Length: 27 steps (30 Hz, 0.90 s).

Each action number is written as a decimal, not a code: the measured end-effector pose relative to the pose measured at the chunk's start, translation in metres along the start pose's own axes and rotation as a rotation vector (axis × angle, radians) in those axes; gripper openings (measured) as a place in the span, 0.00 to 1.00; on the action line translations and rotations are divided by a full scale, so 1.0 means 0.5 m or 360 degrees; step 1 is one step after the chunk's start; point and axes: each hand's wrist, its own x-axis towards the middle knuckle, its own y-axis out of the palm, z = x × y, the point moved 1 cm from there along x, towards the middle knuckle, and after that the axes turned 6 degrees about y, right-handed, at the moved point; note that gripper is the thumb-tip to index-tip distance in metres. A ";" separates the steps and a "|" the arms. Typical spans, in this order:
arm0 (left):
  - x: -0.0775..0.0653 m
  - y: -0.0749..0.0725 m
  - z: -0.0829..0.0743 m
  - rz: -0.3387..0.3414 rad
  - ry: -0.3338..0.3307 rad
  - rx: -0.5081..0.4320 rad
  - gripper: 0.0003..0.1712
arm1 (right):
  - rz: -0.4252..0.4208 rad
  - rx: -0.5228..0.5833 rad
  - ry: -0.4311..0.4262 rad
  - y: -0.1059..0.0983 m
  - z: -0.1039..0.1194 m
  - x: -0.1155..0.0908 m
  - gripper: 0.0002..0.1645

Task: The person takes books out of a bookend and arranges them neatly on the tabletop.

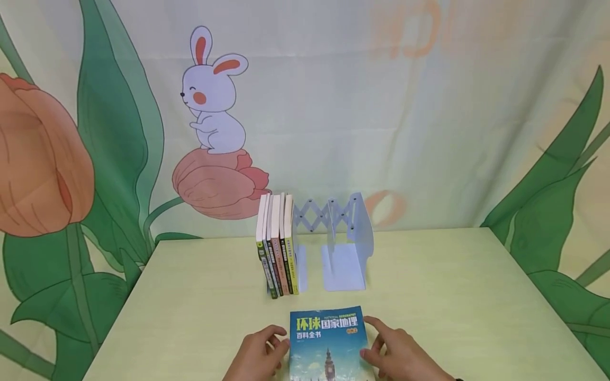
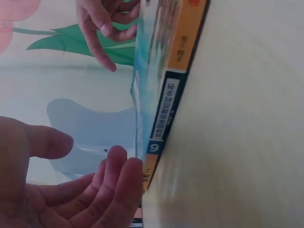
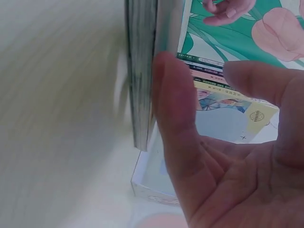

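Note:
A blue book (image 1: 329, 341) with a clock tower on its cover lies flat near the front of the table. Beside its left edge is my left hand (image 1: 261, 353), fingers loosely bent and thumb apart. In the left wrist view, those fingertips are at the spine (image 2: 164, 107); whether they touch it I cannot tell. My right hand (image 1: 400, 354) is at the opposite edge, index finger near the top corner. The right wrist view has one finger by the page edges (image 3: 142, 76), with thumb and finger spread apart. Neither hand grips the book.
Behind the book stands a pale blue expanding bookend rack (image 1: 345, 270) with crossed struts. Several books (image 1: 278, 267) stand upright at its left side, leaning slightly. A printed curtain (image 1: 310, 106) hangs behind the light green table (image 1: 443, 296).

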 end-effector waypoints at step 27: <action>0.018 -0.083 -0.073 -0.0767 0.0309 0.0513 0.18 | -0.0342 -0.0393 -0.0378 -0.007 0.057 -0.023 0.35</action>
